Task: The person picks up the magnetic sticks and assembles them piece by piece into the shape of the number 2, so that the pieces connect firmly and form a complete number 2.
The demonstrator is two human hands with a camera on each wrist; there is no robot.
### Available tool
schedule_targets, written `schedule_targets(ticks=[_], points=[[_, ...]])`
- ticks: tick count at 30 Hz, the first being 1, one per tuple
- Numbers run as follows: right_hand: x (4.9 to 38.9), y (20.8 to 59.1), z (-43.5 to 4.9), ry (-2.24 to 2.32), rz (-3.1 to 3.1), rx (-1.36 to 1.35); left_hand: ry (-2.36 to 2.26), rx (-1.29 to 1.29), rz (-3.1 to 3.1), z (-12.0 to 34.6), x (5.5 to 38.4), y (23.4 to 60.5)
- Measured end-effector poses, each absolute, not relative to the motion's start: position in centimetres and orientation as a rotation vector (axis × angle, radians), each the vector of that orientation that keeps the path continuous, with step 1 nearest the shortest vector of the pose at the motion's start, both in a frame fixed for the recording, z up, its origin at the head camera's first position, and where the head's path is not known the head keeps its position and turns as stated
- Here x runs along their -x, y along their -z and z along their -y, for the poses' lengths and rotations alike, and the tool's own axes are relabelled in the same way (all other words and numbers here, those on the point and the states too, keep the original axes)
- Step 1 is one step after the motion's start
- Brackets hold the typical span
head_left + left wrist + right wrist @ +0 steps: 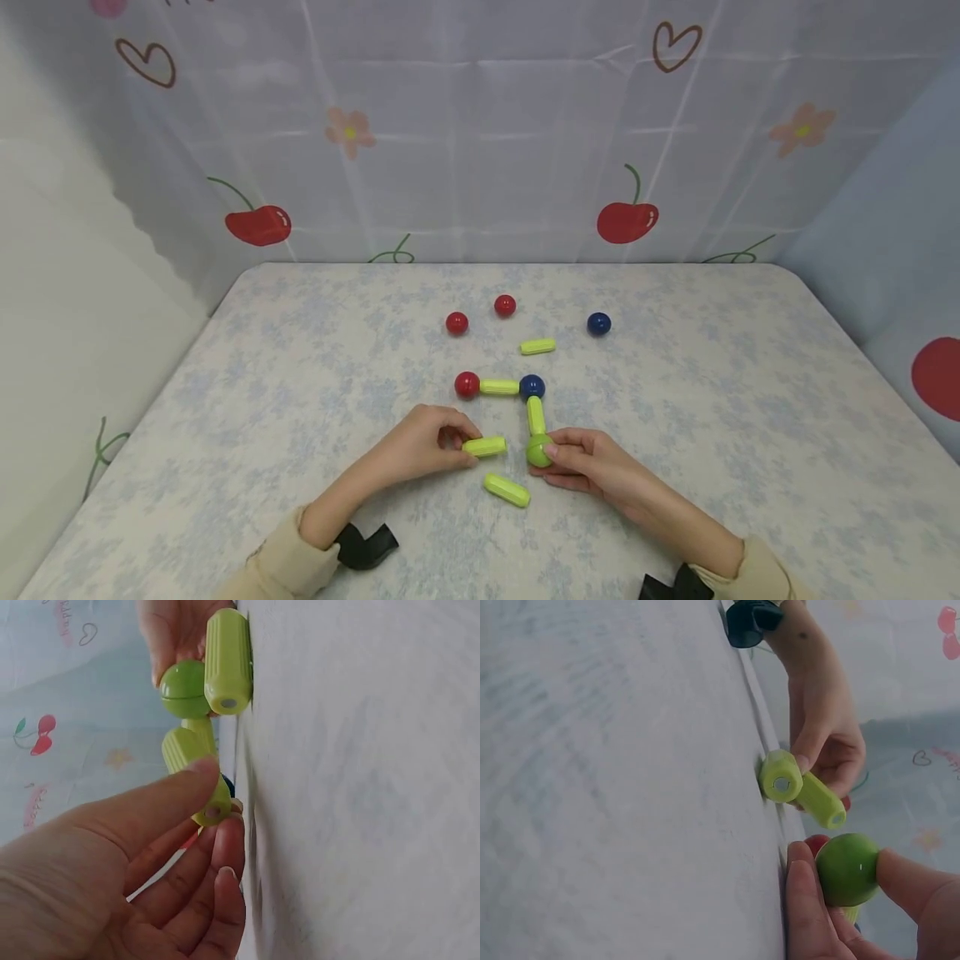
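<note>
My left hand (pixel 429 442) pinches a yellow-green ribbed rod (pixel 486 447) between thumb and fingers, its free end pointing right. In the right wrist view a round metal disc shows on the end of that held rod (pixel 826 806). My right hand (pixel 592 463) holds a green ball (pixel 538 451) between thumb and fingers. From this ball a rod (pixel 536 416) runs up to a dark blue ball (pixel 532 387), and another rod (pixel 498 387) joins that to a red ball (pixel 467 385). A short gap separates the held rod from the green ball.
One loose rod (pixel 507 490) lies on the patterned table (pixel 315 350) just in front of the hands. Farther back are a second loose rod (pixel 537 346), two red balls (pixel 457 323) and a blue ball (pixel 598 324). A printed curtain (pixel 480 133) hangs behind the table.
</note>
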State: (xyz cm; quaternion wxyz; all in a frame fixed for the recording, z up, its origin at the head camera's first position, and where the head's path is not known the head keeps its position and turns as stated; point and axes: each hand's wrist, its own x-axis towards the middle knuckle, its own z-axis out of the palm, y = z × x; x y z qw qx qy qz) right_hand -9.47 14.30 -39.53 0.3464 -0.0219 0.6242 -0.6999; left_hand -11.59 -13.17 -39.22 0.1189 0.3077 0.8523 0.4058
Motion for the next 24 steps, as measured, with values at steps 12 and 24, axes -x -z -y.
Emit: schedule_targets(ticks=[12, 24], points=[[9.5, 39.4, -14.2, 1.829, -1.62, 0.111, -1.339, -0.889, -2.491, 12.2, 11.5, 40.3], [9.4, 39.4, -14.2, 1.834, -1.637, 0.128, -1.448, -0.841, -2.463, 11.1, 11.1, 40.7]])
